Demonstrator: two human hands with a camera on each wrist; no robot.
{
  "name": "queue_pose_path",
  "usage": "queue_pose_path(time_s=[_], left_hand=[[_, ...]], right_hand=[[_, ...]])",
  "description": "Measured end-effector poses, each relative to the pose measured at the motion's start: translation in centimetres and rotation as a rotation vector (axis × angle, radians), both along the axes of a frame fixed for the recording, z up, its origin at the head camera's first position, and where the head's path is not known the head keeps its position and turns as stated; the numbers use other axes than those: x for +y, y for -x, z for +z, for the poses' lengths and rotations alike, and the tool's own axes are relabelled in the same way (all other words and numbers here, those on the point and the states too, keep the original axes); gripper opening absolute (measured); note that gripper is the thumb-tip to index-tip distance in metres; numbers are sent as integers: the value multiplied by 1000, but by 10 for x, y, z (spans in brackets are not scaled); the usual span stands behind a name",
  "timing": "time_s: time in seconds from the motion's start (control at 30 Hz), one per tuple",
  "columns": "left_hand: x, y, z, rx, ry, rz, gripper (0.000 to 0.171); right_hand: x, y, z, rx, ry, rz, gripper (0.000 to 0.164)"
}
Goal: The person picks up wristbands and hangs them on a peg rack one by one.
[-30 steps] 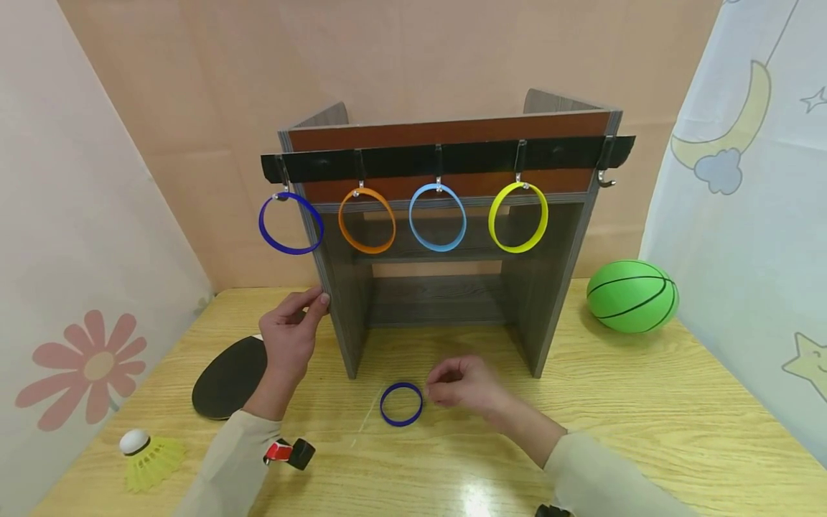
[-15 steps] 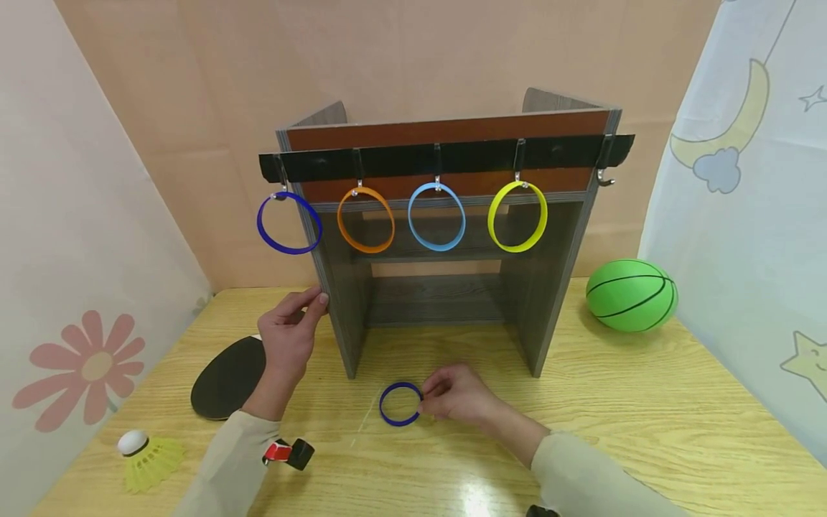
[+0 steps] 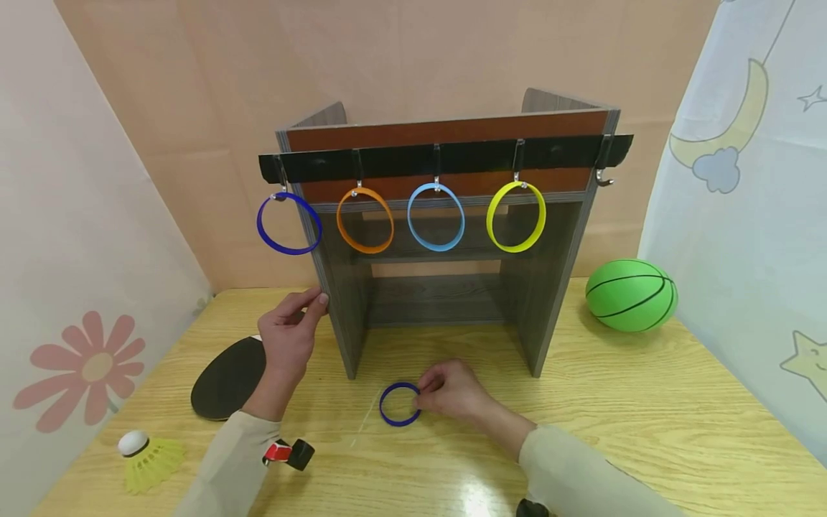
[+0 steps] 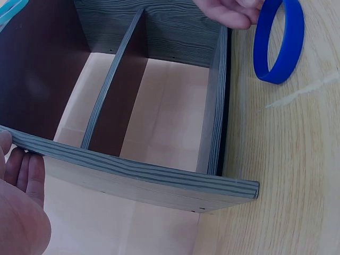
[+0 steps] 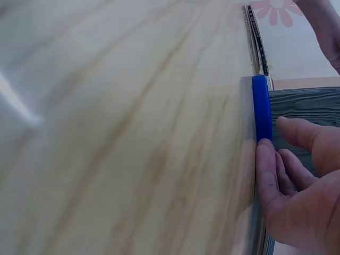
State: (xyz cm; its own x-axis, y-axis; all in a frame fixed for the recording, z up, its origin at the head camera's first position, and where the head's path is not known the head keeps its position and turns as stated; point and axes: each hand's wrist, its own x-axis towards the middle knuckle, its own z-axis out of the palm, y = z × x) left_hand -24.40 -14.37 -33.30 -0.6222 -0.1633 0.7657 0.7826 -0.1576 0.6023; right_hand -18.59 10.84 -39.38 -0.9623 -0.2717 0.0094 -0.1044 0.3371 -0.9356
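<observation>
A dark blue wristband (image 3: pixel 400 424) lies on the wooden table in front of a grey wooden shelf unit (image 3: pixel 539 316). My right hand (image 3: pixel 455 391) is at its right side, fingertips right at the rim. In the right wrist view, a fingertip meets the near end of the blue wristband (image 5: pixel 262 109), while the thumb stands a little apart from the fingers. My left hand (image 3: pixel 288 334) grips the front edge of the shelf's left panel (image 4: pixel 133 164). Along a black strip (image 3: pixel 400 161), hooks carry blue (image 3: pixel 261 230), orange (image 3: pixel 342 226), light blue (image 3: pixel 411 222) and yellow (image 3: pixel 492 226) wristbands.
A bare hook (image 3: pixel 604 179) is at the strip's right end. To the right of the shelf sits a green ball (image 3: pixel 632 296). Left of it lie a black table-tennis bat (image 3: pixel 229 379) and a yellow shuttlecock (image 3: pixel 151 459). Printed cloths hang along the sides.
My right hand has moved left, and its fingertips now reach the right rim of the blue wristband on the table. The left hand keeps its place on the shelf panel.
</observation>
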Motion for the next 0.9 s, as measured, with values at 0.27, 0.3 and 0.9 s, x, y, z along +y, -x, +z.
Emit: queue_pose_path(time_s=[0.27, 0.3, 0.9], left_hand=[[-1, 1, -1, 7, 2, 10, 18], [-1, 1, -2, 8, 1, 8, 18], [-1, 1, -1, -3, -6, -6, 14]], right_hand=[[-3, 2, 0, 29, -71, -24, 17], [-4, 2, 0, 30, -81, -27, 17], [-12, 4, 2, 75, -213, -92, 10]])
